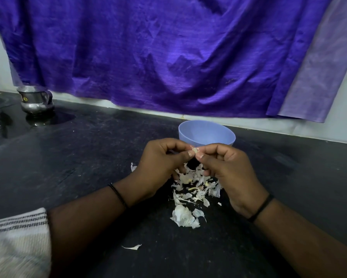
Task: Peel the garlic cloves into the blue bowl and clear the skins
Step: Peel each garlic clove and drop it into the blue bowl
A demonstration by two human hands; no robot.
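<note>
Left hand (158, 163) and right hand (226, 169) both pinch 1 garlic clove (194, 150) between fingertips. Bowl (206, 133) at 12 o'clock of it; skins (190, 189) at 6 o'clock.

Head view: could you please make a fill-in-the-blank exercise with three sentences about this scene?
1. Both hands, the left hand and the right hand, pinch one garlic ____ between their fingertips.
2. The blue bowl stands just ____ the hands, nearer the wall.
3. The garlic skins lie in a pile on the ____ counter.

Missing words: clove; behind; black
</note>
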